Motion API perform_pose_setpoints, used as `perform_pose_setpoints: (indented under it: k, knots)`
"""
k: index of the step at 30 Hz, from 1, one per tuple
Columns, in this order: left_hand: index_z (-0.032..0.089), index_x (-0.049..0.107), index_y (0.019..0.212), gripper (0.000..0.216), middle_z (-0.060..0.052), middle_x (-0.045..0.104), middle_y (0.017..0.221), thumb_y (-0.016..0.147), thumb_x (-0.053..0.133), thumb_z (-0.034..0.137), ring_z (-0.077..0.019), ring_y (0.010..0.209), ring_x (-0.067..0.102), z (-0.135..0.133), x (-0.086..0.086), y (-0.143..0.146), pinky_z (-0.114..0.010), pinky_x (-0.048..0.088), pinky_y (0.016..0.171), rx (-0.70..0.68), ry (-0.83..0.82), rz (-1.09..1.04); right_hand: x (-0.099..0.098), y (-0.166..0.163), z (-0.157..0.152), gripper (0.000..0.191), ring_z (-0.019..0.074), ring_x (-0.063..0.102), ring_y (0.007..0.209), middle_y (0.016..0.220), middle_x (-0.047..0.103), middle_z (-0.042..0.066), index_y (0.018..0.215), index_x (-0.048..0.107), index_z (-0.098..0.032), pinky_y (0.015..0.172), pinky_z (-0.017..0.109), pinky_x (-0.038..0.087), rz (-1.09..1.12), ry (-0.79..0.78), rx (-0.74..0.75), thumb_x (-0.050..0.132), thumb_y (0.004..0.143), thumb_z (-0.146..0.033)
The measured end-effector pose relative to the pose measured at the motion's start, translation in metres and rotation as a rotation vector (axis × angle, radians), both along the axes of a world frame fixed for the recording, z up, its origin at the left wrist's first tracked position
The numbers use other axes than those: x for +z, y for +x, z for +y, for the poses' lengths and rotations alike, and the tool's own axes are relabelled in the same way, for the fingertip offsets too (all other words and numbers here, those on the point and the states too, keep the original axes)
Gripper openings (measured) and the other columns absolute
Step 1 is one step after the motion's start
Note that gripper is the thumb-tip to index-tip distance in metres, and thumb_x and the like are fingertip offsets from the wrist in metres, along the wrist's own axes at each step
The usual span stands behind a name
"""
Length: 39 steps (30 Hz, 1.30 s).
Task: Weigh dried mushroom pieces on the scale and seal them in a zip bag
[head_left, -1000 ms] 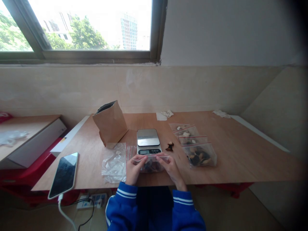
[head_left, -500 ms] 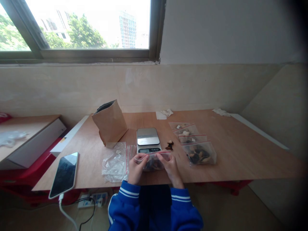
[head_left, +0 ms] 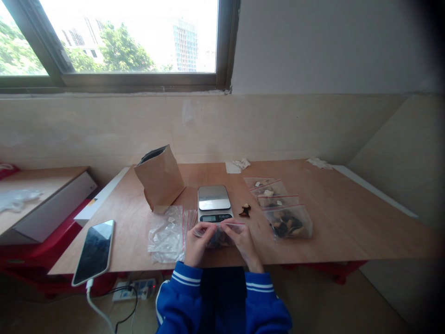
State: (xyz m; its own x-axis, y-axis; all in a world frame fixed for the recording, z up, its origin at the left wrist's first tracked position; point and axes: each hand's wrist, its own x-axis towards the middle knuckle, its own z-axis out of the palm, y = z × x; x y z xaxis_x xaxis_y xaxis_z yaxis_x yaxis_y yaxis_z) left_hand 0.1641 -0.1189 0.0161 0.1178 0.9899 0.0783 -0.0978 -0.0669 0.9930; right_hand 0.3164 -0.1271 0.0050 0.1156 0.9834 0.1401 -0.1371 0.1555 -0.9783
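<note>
Between my hands is a clear zip bag [head_left: 221, 240] with dark pieces inside, at the table's front edge. My left hand [head_left: 197, 241] pinches the bag's top strip on the left. With thumb and fingers, my right hand [head_left: 243, 241] grips the same strip close to the left one. Just behind the bag sits a kitchen scale [head_left: 214, 199] with a bare steel plate. A dark dried piece [head_left: 245, 210] with a pale end lies right of the scale. Several filled zip bags [head_left: 290, 221] overlap farther right. Clear unfilled bags [head_left: 167, 239] lie left of my left hand.
A brown paper bag [head_left: 160, 178] stands with its top open at the back left. A phone [head_left: 93, 252] with a white cable [head_left: 91, 299] lies at the left front edge. Crumpled tissue [head_left: 241, 163] rests at the back, and another tissue [head_left: 320, 163] at the back right.
My right hand has slid left along the bag's top strip, bringing its fingertips near my left hand's. My left hand stays almost in place.
</note>
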Motion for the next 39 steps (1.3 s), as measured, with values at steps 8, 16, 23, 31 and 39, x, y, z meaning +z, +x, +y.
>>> perform_pose_setpoints:
  k: [8,16,23,31,39]
  knots:
    - [0.013,0.069,0.082,0.024,-0.005,0.068,0.079,0.076,0.069,0.037,-0.0154,0.075,0.061,0.002,0.0,0.003,-0.025,0.047,0.07,0.026,0.072,0.047,-0.001,-0.006,0.0,0.025,0.0167,0.064,0.069,0.074,0.068,0.002,0.076,0.066,-0.018,0.064,0.025,0.05,0.014,0.01,-0.014,0.07,0.074,-0.042]
    - [0.014,0.068,0.08,0.024,-0.005,0.068,0.078,0.074,0.07,0.037,-0.0157,0.074,0.061,0.005,-0.001,0.004,-0.025,0.048,0.07,-0.012,0.055,0.011,0.0,-0.006,0.0,0.023,0.0187,0.064,0.079,0.083,0.069,0.003,0.084,0.069,-0.018,0.071,0.027,0.051,-0.017,0.028,0.047,0.069,0.077,-0.04]
    - [0.014,0.067,0.078,0.025,-0.006,0.069,0.076,0.075,0.07,0.038,-0.0161,0.073,0.061,0.0,0.002,0.01,-0.026,0.048,0.069,0.067,0.084,0.03,0.0,-0.01,0.0,0.021,0.016,0.062,0.068,0.071,0.066,0.001,0.072,0.067,-0.017,0.063,0.025,0.048,-0.038,0.047,-0.078,0.07,0.076,-0.037]
    - [0.014,0.066,0.075,0.026,-0.004,0.068,0.072,0.073,0.071,0.039,-0.0149,0.069,0.061,0.004,0.002,0.008,-0.025,0.048,0.067,0.062,0.06,0.035,-0.003,-0.008,0.002,0.018,0.0188,0.064,0.076,0.077,0.07,0.003,0.077,0.071,-0.017,0.07,0.028,0.05,-0.05,0.082,-0.117,0.069,0.077,-0.036]
    - [0.014,0.069,0.082,0.026,-0.006,0.07,0.082,0.071,0.073,0.037,-0.0164,0.076,0.063,0.008,-0.001,-0.01,-0.026,0.049,0.071,0.028,0.026,0.023,-0.006,-0.011,0.005,0.023,0.0198,0.066,0.08,0.084,0.071,0.004,0.086,0.069,-0.018,0.072,0.029,0.052,0.017,0.028,-0.061,0.07,0.076,-0.038]
